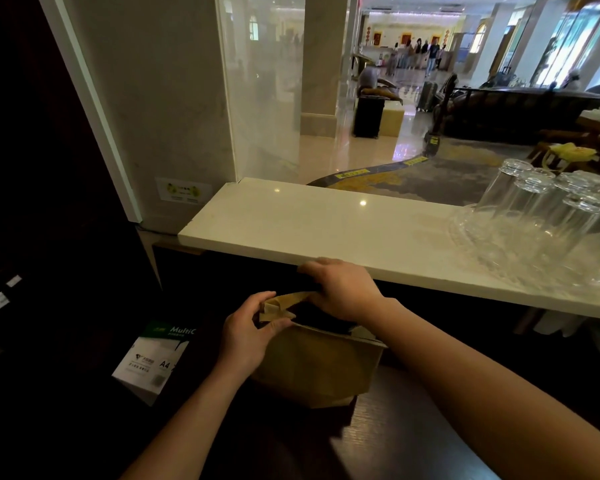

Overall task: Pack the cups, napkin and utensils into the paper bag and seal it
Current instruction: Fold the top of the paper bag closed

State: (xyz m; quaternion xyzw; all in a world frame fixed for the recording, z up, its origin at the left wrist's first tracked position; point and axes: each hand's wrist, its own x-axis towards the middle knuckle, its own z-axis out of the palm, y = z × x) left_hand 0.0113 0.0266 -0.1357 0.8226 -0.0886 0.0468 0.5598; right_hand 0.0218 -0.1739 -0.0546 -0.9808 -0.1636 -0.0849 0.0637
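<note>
Brown paper fills the middle of my view: the bag [317,365] stands upright on the dark lower worktop [388,441], just below the edge of the pale stone ledge [326,223]. My left hand [248,336] is closed on the folded top flap [281,304] at the bag's left corner, thumb and fingers pinching the paper. My right hand [343,289] is curled over the top edge beside it, gripping the same flap from above. Between the hands the mouth shows dark, and I cannot tell what lies inside. On the ledge to the right, well apart from the bag, clear glasses [548,216] stand upside down. To the left of the bag, a white A4 paper box [153,358] sits in shadow.
</note>
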